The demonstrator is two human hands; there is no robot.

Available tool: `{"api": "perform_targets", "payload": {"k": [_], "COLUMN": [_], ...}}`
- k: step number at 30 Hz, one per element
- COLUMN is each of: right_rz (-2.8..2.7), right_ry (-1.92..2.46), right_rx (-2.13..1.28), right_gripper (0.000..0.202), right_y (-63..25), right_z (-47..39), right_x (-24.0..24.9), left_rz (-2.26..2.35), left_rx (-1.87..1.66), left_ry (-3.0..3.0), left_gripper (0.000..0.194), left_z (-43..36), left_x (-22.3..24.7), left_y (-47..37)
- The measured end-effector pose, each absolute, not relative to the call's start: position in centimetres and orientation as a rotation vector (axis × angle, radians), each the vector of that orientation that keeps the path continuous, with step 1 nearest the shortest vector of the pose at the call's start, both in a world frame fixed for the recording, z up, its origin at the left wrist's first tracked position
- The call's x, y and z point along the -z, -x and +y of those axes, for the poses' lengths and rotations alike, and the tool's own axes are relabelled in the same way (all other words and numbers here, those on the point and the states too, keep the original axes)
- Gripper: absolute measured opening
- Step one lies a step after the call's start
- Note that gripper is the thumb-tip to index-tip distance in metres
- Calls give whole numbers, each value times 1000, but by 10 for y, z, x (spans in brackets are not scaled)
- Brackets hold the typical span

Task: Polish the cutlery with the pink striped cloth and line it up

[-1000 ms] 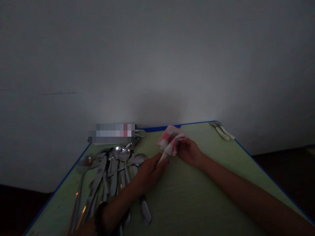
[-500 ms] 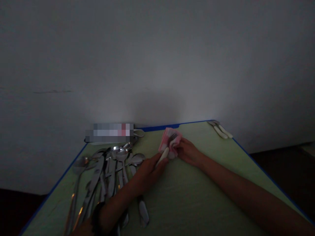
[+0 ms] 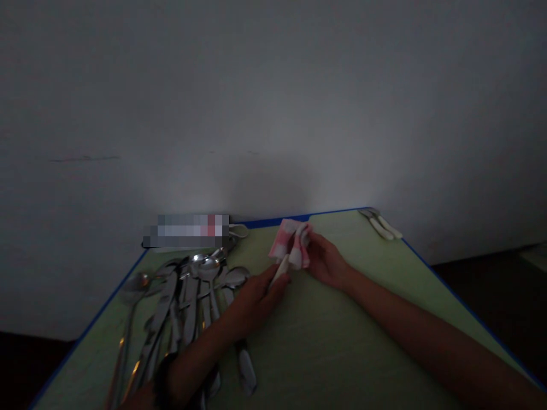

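Observation:
My left hand (image 3: 265,289) is closed round the white handle (image 3: 281,270) of a fork, near the middle of the green table. A pink and white cloth (image 3: 292,242) wraps the fork's head, which is hidden in its folds. From the right, my right hand (image 3: 325,259) grips the cloth with bent fingers. Left of my left hand lies a pile of metal spoons and knives (image 3: 190,302), partly behind my left forearm.
Two white-handled forks (image 3: 381,225) lie at the table's back right corner. At the back left is a blurred-out packet (image 3: 188,230) with a spoon beside it. A grey wall (image 3: 273,102) rises behind the blue-edged table (image 3: 363,341).
The cloth has folded over the fork's tines, which showed before. My right hand has shifted slightly on the cloth. The view has moved a little.

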State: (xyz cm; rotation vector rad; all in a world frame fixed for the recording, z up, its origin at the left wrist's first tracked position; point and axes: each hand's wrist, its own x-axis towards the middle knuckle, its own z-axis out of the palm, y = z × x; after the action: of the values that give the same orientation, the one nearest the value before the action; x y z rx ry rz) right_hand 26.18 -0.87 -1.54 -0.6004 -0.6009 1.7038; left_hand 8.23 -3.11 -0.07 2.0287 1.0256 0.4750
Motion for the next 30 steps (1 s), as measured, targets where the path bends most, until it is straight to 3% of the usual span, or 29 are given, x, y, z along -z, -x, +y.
{"api": "perform_targets", "payload": {"k": [9,17,22,30], "right_rz": [-745,-1022,-872,-578], "right_ry": [792,910,864,748], "right_rx": [-1483,-1400,-1501,-1602], "right_gripper": [33,22,23,8], "right_y": [-257,-266,-264,-268], "right_z": [-6,-9,-8,0], "right_x": [32,36,32,31], "left_rz": [1002,998,1010,839], "left_rx": [-471,-464,-474,-625], "left_ry": [-2094,-2009,-1949,-1601], "left_gripper": [31,34,31,30], "left_z": [-33,-30,-29,-28], "left_x": [-1,1,2,10], "left_y": [-81,-79,-80,-77]}}
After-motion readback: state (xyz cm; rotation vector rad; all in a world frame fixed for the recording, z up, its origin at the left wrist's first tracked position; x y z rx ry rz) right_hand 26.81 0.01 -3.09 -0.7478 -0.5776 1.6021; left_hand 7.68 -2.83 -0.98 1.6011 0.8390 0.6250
